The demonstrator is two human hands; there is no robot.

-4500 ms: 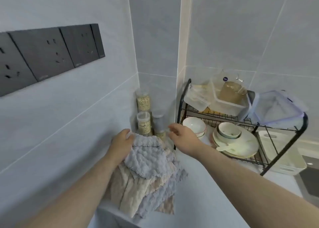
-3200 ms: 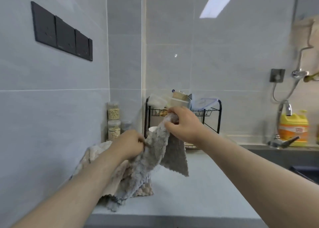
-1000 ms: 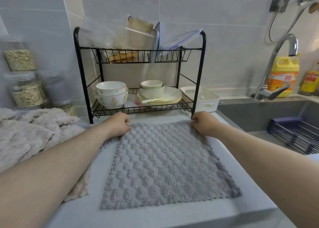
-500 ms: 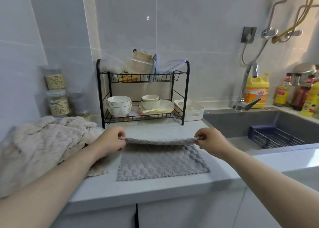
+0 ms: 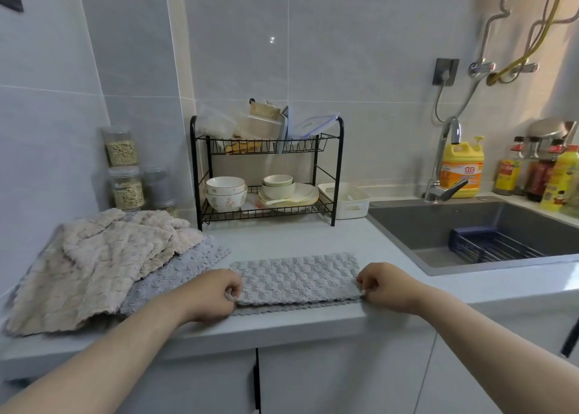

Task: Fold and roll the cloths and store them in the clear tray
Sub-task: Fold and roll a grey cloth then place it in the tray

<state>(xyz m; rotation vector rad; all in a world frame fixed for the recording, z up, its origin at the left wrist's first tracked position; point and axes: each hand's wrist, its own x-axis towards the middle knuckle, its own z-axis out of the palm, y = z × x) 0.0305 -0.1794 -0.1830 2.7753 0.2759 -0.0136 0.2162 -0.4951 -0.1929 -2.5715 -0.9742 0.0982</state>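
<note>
On my feed the grey cloth [image 5: 297, 277] lies folded in half on the countertop [image 5: 282, 235], a long band running left to right close to the front edge. Its plush surface shows a raised checker pattern. The scalloped hem of the lower layer peeks out beneath the upper one along the near side. The left hand [image 5: 216, 294] has its fingers curled, pinching the cloth's near left corner. The right hand [image 5: 385, 285] pinches the near right corner the same way. Just to the left sprawls a rumpled heap of beige and grey cloths [image 5: 103, 257]. A black dish rack [image 5: 266, 169] stands behind, by the wall.
</note>
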